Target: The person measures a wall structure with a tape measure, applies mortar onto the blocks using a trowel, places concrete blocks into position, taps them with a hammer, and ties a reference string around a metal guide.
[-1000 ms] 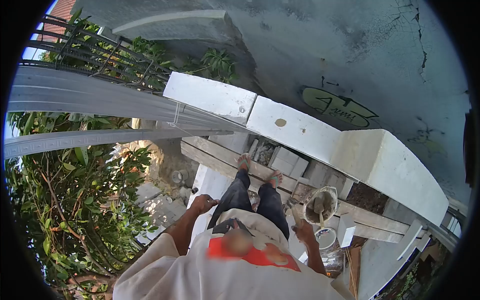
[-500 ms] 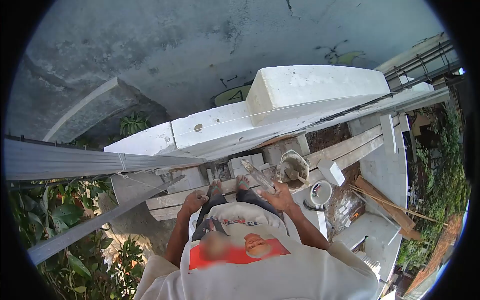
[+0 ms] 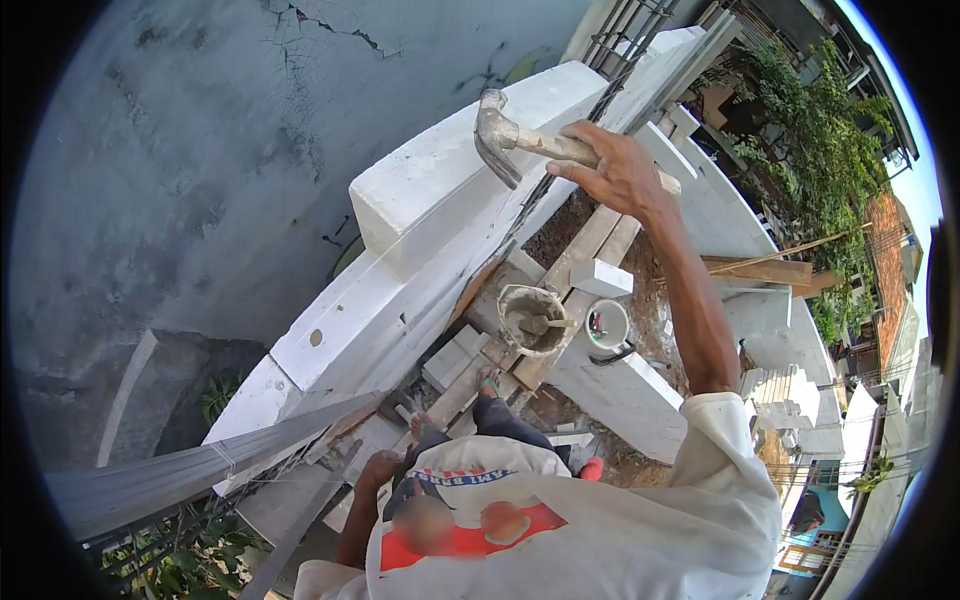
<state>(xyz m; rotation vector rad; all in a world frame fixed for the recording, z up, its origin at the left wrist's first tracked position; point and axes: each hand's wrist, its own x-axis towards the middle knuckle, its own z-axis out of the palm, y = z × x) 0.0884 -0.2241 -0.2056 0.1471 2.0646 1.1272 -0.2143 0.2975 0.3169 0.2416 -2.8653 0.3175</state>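
My right hand (image 3: 622,172) grips the wooden handle of a claw hammer (image 3: 545,142), raised over the wall of white blocks (image 3: 440,215); its metal head points left, above the upper block. Low beside my body, near the metal channel, my left hand (image 3: 380,468) has its fingers curled, and what they hold, if anything, is hidden. Below the wall, a bucket of grey mortar (image 3: 527,318) has a trowel (image 3: 542,325) in it. To its right stands a white pail (image 3: 607,323) with small items inside.
My feet stand on wooden planks (image 3: 590,245). A loose white block (image 3: 602,278) lies on them. A metal channel (image 3: 200,460) crosses at lower left. Steel rebar (image 3: 635,40) sticks up at the wall's far end. A grey wall (image 3: 200,180) rises behind.
The view has swung to the right. My right hand has risen with the hammer from beside the mortar bucket to above the block wall. My left hand stays low.
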